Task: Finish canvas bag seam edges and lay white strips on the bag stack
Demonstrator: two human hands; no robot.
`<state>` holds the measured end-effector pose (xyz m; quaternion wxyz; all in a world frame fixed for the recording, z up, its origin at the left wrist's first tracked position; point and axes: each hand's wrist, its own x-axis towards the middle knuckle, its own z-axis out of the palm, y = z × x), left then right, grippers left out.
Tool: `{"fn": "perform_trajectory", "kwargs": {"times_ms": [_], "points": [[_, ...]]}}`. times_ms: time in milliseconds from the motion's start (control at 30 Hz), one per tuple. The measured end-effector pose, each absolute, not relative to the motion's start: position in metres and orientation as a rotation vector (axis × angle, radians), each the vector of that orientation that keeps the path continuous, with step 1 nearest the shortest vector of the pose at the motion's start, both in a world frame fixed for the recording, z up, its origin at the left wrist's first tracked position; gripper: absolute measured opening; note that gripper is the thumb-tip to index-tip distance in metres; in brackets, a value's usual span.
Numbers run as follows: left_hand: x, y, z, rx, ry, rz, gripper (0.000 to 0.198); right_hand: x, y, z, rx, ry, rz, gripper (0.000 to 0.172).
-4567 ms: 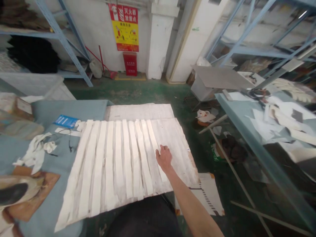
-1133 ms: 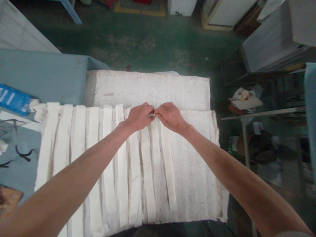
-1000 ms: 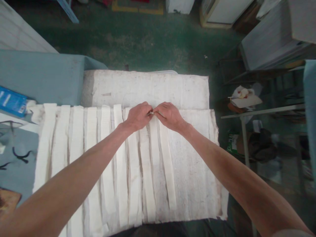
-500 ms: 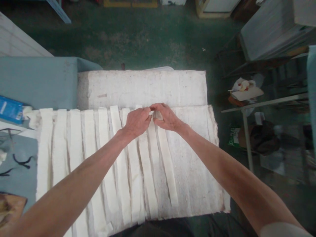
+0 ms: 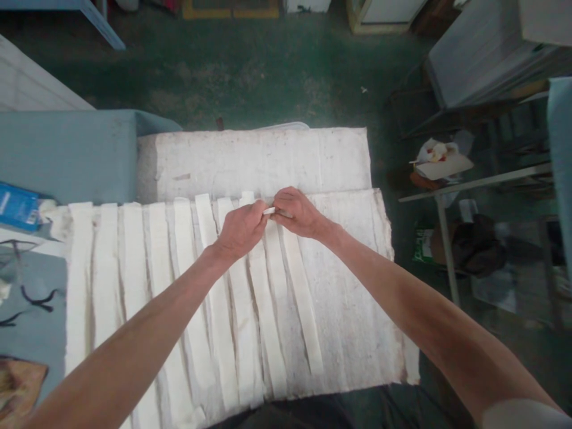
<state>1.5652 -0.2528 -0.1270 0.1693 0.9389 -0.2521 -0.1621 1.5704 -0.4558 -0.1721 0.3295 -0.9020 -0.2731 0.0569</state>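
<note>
A white board [image 5: 357, 298] in front of me carries several long white strips [image 5: 134, 286] laid side by side. My left hand [image 5: 239, 229] and my right hand [image 5: 297, 211] meet at the far end of one strip [image 5: 274, 286] near the middle. Both hands are closed, pinching that strip's top end [image 5: 269, 210] between fingertips. A second white board [image 5: 254, 161] lies just beyond the first.
A grey-blue table [image 5: 67, 149] stands to the left with a blue packet [image 5: 15, 205] and black cords [image 5: 27, 295]. Green floor lies beyond. To the right are a metal frame [image 5: 447, 238], scraps of paper [image 5: 440, 161] and a dark bag [image 5: 478, 244].
4.6 s ago only my right hand lay flat on the board. Since about a second ago both hands pinch the strip's end, shifting slightly toward me; the view has tilted down.
</note>
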Motion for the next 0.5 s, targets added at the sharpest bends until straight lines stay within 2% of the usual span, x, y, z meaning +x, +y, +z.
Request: {"fn": "perform_trajectory", "kwargs": {"times_ms": [300,500], "points": [[1.543,-0.241,-0.121,2.594,-0.739,-0.374,0.016,1.541,-0.45,-0.147,-2.41,-0.705,0.068,0.008],[1.516,-0.235,-0.109,2.468,-0.763,-0.386,0.016,1.506,-0.443,-0.134,-2.314,-0.637,0.172,0.01]]}}
